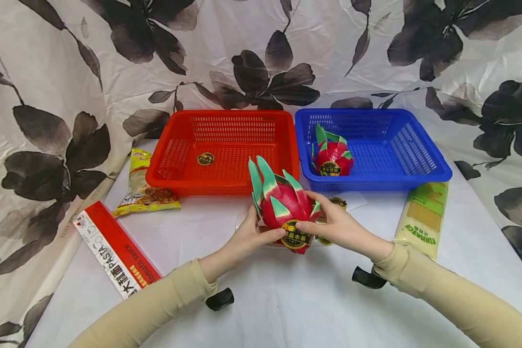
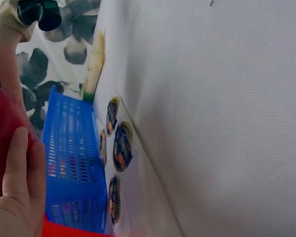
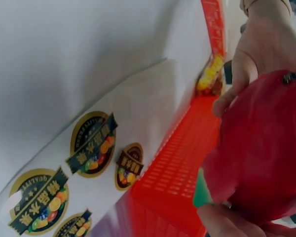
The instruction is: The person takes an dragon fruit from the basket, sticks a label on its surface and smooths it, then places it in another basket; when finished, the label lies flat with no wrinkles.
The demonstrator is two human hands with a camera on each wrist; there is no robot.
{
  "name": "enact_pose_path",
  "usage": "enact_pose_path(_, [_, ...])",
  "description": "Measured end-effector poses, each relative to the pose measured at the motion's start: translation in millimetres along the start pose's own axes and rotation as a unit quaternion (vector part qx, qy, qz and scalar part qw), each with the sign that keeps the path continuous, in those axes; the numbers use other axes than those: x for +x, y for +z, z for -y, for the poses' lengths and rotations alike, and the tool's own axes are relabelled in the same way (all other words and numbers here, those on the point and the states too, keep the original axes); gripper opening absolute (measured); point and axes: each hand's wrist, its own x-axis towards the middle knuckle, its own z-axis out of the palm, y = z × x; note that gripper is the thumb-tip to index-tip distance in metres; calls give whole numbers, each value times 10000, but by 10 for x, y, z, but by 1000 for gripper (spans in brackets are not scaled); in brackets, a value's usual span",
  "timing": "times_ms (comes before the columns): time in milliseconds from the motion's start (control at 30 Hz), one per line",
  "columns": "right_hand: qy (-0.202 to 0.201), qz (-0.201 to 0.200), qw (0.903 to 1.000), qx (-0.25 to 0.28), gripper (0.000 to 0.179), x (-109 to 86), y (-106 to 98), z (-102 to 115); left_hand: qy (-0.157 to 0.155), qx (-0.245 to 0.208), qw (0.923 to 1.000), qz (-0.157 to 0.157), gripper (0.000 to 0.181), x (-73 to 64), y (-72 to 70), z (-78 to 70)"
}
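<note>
Both hands hold a red dragon fruit (image 1: 289, 205) with green-tipped leaves, raised over the table before the baskets. My left hand (image 1: 245, 241) grips its left side, and my right hand (image 1: 341, 224) grips its right. Both thumbs rest on the black and gold round label (image 1: 297, 235) on its front. Below the fruit lies a white sheet of labels (image 3: 143, 101), mostly hidden in the head view. A second dragon fruit (image 1: 332, 155), bearing a similar label, sits in the left part of the blue basket (image 1: 374, 182).
The red basket (image 1: 222, 187) stands left of the blue one, a round label (image 1: 206, 158) on its floor. A yellow snack bag (image 1: 145, 188) and a red and white pasta box (image 1: 117, 249) lie at left. A green and yellow packet (image 1: 424, 217) lies at right.
</note>
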Motion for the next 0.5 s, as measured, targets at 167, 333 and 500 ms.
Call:
enact_pose_path(167, [-48, 186, 9997, 126, 84, -13, -14, -26, -83, 168, 9998, -41, 86, 0, -7, -6])
enact_pose_path(333, [-59, 223, 9994, 243, 83, -9, -16, -36, -67, 422, 9990, -91, 89, -8, -2, -5])
enact_pose_path(500, [-139, 197, 9994, 263, 83, -8, -11, -47, 12, 414, 9991, -50, 89, -12, -9, 2])
